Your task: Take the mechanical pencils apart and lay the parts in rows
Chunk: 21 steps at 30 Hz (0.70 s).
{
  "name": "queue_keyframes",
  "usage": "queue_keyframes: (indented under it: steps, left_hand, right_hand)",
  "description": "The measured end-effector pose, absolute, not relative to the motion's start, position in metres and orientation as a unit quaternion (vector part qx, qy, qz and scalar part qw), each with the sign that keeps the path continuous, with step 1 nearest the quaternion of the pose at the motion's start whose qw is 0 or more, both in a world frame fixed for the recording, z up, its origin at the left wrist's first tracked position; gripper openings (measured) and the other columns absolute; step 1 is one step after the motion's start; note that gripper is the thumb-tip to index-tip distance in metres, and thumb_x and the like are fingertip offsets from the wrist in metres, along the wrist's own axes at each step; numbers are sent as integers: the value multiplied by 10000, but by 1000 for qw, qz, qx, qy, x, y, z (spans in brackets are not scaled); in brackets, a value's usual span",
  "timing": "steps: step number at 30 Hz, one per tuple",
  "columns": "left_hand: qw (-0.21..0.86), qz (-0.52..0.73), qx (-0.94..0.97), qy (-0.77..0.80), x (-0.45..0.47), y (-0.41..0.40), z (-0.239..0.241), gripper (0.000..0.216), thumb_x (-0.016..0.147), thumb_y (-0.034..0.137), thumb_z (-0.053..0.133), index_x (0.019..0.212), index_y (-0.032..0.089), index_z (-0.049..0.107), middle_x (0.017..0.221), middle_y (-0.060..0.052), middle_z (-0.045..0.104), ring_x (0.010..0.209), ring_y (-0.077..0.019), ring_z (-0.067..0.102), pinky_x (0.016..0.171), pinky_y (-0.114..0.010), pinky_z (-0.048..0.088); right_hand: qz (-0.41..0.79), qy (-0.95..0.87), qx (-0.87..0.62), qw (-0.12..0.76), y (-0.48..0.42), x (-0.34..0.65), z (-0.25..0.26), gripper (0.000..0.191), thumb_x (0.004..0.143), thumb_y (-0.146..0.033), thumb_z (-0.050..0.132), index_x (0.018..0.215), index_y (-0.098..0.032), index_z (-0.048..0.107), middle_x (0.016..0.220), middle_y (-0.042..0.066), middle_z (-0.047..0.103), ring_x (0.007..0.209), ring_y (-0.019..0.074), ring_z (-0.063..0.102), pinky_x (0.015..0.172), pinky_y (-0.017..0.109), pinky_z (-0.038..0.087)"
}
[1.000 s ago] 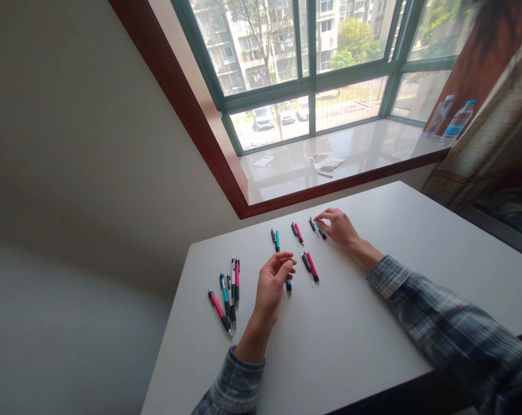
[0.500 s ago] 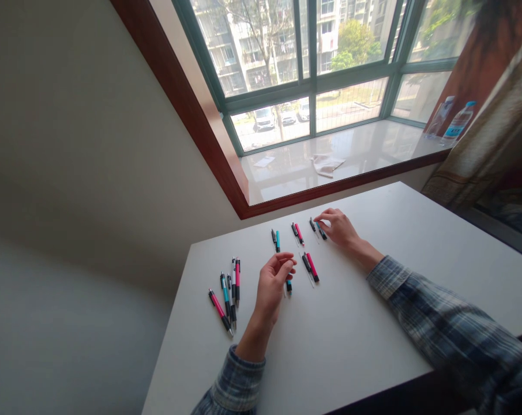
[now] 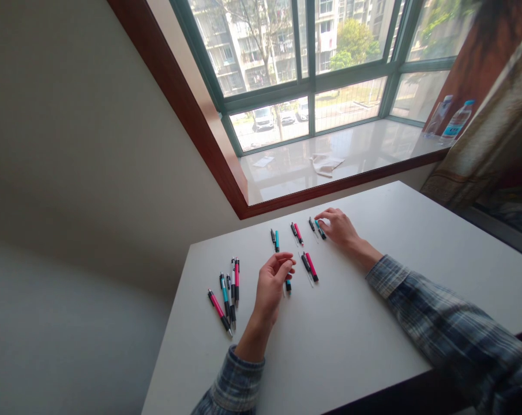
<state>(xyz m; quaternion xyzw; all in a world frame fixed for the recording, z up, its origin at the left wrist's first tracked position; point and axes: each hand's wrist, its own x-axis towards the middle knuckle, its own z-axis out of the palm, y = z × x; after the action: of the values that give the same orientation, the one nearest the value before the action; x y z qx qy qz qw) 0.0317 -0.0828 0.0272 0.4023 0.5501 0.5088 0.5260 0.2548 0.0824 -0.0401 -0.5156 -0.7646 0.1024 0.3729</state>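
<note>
The right hand [image 3: 337, 226] has its fingertips at a teal barrel [image 3: 321, 231] lying on the white table [image 3: 351, 328]; whether they pinch it, I cannot tell. The left hand [image 3: 273, 283] is loosely curled over a 2nd teal barrel [image 3: 288, 285], its hold likewise unclear, between a pink barrel [image 3: 311, 267] and a cluster of pens [image 3: 224, 293].

Pens [image 3: 225, 295] left on table [image 3: 351, 323], pen parts [image 3: 312, 267] right, windowsill [image 3: 364, 144] behind

Right hand [image 3: 336, 226] at blue barrel [image 3: 320, 230], far side of white table [image 3: 351, 323]. Left hand [image 3: 273, 283] nearer, curled. Pens [image 3: 224, 291] clustered left.
</note>
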Motion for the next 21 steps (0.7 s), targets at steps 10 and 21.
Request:
queue_keyframes:
  steps: [10,21]
  left_hand:
    - [526,511,403,547,30,-82,26,277,806,375,761,1011,191,740,953,-59,729,797,-158,620,768,-283,485]
    - [523,507,406,552,31,-80,26,291,804,367,749,1023,177,730,960,-65,729,794,-154,619,763,-277,483]
  right_hand:
    - [111,-745,-571,326,78,258,-43,210,907,-182,628,1023,-224,799,973,74,735,934,232,641,784,306,457]
    - [114,-742,-587,302,74,255,-39,195,909,-207,636,1006,-226,804,973,58,717,946,211,630,781,281,421]
